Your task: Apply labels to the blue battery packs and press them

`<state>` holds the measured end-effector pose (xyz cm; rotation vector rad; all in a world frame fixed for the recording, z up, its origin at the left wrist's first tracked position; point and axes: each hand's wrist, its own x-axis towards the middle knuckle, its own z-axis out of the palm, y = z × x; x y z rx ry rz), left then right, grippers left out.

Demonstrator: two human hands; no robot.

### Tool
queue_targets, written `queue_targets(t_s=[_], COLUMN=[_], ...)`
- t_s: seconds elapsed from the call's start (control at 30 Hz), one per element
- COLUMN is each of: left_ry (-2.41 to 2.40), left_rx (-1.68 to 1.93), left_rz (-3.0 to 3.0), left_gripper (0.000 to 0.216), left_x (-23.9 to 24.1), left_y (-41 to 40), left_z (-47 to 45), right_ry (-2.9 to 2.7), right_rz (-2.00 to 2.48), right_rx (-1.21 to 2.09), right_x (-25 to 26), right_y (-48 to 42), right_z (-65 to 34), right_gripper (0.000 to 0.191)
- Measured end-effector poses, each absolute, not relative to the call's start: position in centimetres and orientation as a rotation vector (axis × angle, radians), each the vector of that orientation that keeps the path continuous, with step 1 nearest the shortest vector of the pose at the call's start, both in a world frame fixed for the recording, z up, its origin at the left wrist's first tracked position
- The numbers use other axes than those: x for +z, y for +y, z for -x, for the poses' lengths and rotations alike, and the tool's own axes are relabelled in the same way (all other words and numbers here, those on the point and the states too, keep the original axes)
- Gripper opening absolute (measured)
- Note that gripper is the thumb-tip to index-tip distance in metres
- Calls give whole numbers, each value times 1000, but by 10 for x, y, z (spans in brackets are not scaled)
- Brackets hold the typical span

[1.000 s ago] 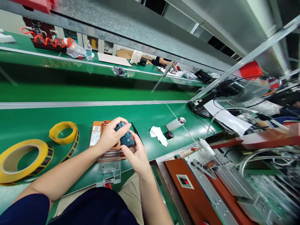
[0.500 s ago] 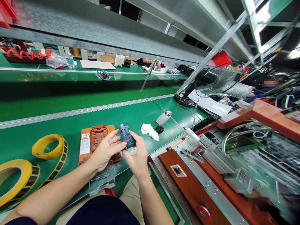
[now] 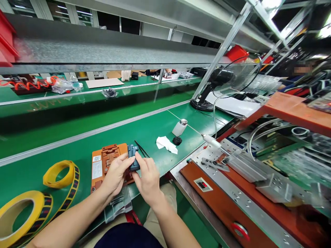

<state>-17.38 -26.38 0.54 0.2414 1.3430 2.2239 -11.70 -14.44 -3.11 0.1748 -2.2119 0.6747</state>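
Note:
A dark blue plastic housing [image 3: 134, 166] sits between my two hands, above the right edge of an orange-brown fixture [image 3: 103, 148]. My left hand [image 3: 115, 176] is closed on its left side, with the thumb on top. From the right, my right hand [image 3: 148, 177] grips it, its thumb and fingers covering much of its face. Black tweezers [image 3: 141, 148] lie on the green bench just beyond the right hand. A clear plastic piece [image 3: 119, 206] rests at the bench edge beneath my left forearm.
Yellow label rolls [image 3: 26, 206] lie at left. A white tissue [image 3: 167, 144], a black cap [image 3: 177, 140] and a white bottle [image 3: 180, 127] stand beyond my right hand. A machine with a red button [image 3: 241, 230] borders the right; a fan [image 3: 219, 77] stands behind.
The housing has turned, and its red marking is now covered by my fingers. Both thumbs have come together over it. The tweezers show more fully now. The view has tilted slightly.

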Motion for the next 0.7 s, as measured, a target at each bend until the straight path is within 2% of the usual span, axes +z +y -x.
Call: queue_targets(t_s=[0.17, 0.3, 0.47, 0.6, 0.7], left_ry=[1336, 1366, 1436, 1559, 1582], left_rx=[2159, 2098, 2015, 1916, 1836], left_rz=[-39, -126, -232, -294, -320], left_gripper=[55, 56, 65, 68, 74], left_x=[9, 12, 18, 27, 31], left_y=[-269, -270, -261, -246, -230], left_z=[172, 167, 156, 146, 138], right_ry=[-2073, -2000, -1911, -1839, -1863], right_rz=[-74, 14, 79, 84, 152], right_rx=[1032, 1222, 1413, 1430, 1263], right_x=[-34, -33, -31, -31, -31], right_y=[-140, -135, -126, -112, -101], right_z=[113, 107, 96, 84, 69], right_gripper=[60, 64, 60, 60, 59])
